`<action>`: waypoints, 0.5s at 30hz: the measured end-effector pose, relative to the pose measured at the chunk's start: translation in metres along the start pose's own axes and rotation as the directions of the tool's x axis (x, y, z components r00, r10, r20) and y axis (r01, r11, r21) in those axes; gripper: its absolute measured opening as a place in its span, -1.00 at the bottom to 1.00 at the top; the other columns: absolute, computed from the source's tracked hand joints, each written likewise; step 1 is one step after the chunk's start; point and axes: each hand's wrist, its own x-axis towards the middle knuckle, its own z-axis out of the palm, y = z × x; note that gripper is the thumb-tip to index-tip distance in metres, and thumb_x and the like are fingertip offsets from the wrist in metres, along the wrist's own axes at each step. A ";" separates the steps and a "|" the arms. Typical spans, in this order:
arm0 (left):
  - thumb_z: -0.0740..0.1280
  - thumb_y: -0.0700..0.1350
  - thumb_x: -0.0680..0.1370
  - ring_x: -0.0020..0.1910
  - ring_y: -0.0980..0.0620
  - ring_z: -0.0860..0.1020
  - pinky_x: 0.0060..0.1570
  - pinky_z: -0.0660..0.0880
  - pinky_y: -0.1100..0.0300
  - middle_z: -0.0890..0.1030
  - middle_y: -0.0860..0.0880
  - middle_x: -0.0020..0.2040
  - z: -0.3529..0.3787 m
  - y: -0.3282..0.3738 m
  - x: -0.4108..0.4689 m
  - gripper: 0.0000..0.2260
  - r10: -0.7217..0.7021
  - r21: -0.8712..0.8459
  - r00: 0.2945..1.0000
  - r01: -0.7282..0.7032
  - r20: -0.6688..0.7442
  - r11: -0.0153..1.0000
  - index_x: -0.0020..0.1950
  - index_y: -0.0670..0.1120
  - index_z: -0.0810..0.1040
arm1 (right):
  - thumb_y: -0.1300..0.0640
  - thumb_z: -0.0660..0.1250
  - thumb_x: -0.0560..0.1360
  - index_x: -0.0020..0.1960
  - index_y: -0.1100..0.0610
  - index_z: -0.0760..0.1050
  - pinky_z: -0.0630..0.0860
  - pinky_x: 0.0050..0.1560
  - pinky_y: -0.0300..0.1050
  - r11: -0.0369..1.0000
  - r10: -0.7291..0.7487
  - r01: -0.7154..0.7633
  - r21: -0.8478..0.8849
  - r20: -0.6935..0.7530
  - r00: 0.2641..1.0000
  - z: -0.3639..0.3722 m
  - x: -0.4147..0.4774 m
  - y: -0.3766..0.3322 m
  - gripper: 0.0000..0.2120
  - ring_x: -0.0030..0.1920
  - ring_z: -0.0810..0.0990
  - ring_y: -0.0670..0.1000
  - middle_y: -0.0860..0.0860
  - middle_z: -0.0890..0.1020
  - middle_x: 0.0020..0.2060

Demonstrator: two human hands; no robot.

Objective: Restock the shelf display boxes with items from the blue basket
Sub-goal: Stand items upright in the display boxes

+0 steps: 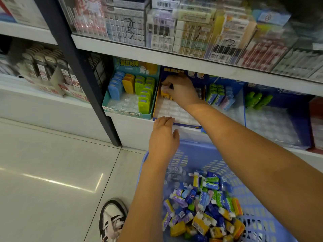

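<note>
Blue plastic fills the lower middle of the frame: the blue basket (192, 149) stands on the floor against the shelf base, with a heap of small wrapped packets (206, 206) in yellow, blue, green and purple in it. Just above it, in the middle of the frame, sits the dark blue display box (172, 71) with a white moulded tray inside, most pockets bare. Your right hand (180, 89) reaches deep into that box, at its back left corner, fingers curled and pinching a small pale packet (164, 88) just above a few yellow packets (166, 97) already seated there. Your left hand (163, 138) is loose and flat, holding nothing, its fingertips at the box's front lip. Left of it stands a teal display box (125, 114) with blue, orange and green pieces. Your shoe (112, 219) shows at the bottom.
</note>
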 end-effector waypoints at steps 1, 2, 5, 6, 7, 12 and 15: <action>0.25 -0.17 0.58 0.43 -0.04 0.27 0.35 0.21 0.22 0.40 -0.10 0.39 0.000 0.000 0.000 -0.61 -0.002 -0.003 1.000 0.002 0.000 1.000 0.41 -0.18 0.40 | 0.18 0.36 0.48 0.12 0.23 0.60 0.40 0.12 -0.10 1.000 -0.007 0.007 0.014 -0.018 1.000 0.001 0.000 -0.001 -0.76 0.16 0.50 0.17 0.20 0.61 0.06; 0.25 -0.17 0.58 0.43 -0.04 0.27 0.35 0.20 0.22 0.40 -0.09 0.40 -0.001 0.000 0.001 -0.61 -0.004 -0.005 1.000 0.004 0.002 1.000 0.41 -0.18 0.39 | 0.20 0.38 0.47 0.11 0.25 0.61 0.37 0.13 -0.12 0.999 -0.004 0.005 0.034 -0.041 0.999 0.001 -0.001 -0.001 -0.76 0.16 0.49 0.18 0.22 0.59 0.07; 0.25 -0.17 0.58 0.42 -0.03 0.28 0.35 0.21 0.22 0.40 -0.09 0.39 -0.003 0.000 0.000 -0.61 0.001 -0.009 1.000 -0.001 0.014 1.000 0.41 -0.18 0.39 | 0.23 0.38 0.46 0.11 0.26 0.62 0.32 0.10 -0.21 0.998 0.030 -0.026 0.064 -0.071 0.997 0.001 -0.003 -0.001 -0.76 0.15 0.50 0.18 0.23 0.58 0.08; 0.25 -0.17 0.58 0.42 -0.03 0.29 0.35 0.22 0.22 0.41 -0.09 0.39 -0.003 0.000 0.000 -0.61 0.003 -0.010 1.000 -0.003 0.018 1.000 0.41 -0.18 0.39 | 0.22 0.37 0.47 0.12 0.25 0.61 0.32 0.11 -0.19 0.998 0.034 -0.031 0.053 -0.062 0.998 0.001 -0.004 -0.001 -0.76 0.15 0.50 0.17 0.22 0.59 0.08; 0.25 -0.17 0.58 0.42 -0.03 0.29 0.35 0.22 0.22 0.41 -0.09 0.39 -0.004 0.000 0.000 -0.61 0.005 -0.010 1.000 -0.004 0.021 1.000 0.41 -0.18 0.39 | 0.21 0.36 0.48 0.13 0.24 0.61 0.34 0.12 -0.17 0.999 0.030 -0.028 0.036 -0.051 0.998 0.001 -0.003 -0.003 -0.76 0.16 0.50 0.17 0.21 0.59 0.09; 0.25 -0.17 0.58 0.41 -0.03 0.30 0.35 0.23 0.21 0.41 -0.09 0.39 -0.008 0.002 0.000 -0.61 -0.005 0.002 0.999 0.005 0.045 1.000 0.42 -0.17 0.39 | 0.13 0.32 0.51 0.17 0.15 0.60 0.33 0.24 -0.08 0.998 0.029 -0.031 -0.054 -0.040 0.999 -0.002 -0.004 -0.004 -0.74 0.17 0.51 0.15 0.14 0.61 0.11; 0.25 -0.17 0.59 0.41 -0.02 0.30 0.34 0.23 0.22 0.41 -0.09 0.39 -0.010 0.004 0.000 -0.62 -0.005 0.013 0.999 0.005 0.052 1.000 0.41 -0.17 0.40 | 0.05 0.28 0.53 0.18 0.06 0.59 0.24 0.30 -0.07 0.990 0.062 -0.068 -0.123 -0.049 0.997 -0.003 -0.005 -0.002 -0.73 0.17 0.52 0.11 0.08 0.62 0.11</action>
